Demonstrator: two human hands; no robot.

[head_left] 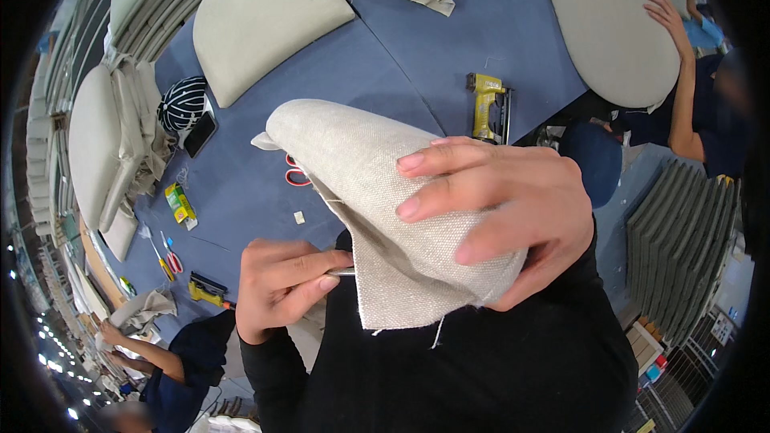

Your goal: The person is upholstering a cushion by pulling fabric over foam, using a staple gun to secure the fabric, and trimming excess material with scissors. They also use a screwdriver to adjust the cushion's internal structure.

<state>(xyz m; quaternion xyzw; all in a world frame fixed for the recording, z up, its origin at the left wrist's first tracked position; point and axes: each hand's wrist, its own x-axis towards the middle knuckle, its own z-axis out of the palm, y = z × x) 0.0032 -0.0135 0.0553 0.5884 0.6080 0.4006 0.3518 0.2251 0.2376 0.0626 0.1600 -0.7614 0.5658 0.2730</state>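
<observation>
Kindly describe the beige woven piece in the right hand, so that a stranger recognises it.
At the large blue table, find the black-sleeved right hand. It holds the beige woven piece. Unlike the rounded beige cushion beyond, this is curled, threads hanging from its lower edge.

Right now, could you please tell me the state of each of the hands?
Left hand: closed, pinching a slim metal tool.
Right hand: curled around and holding the beige fabric-covered piece.
</observation>
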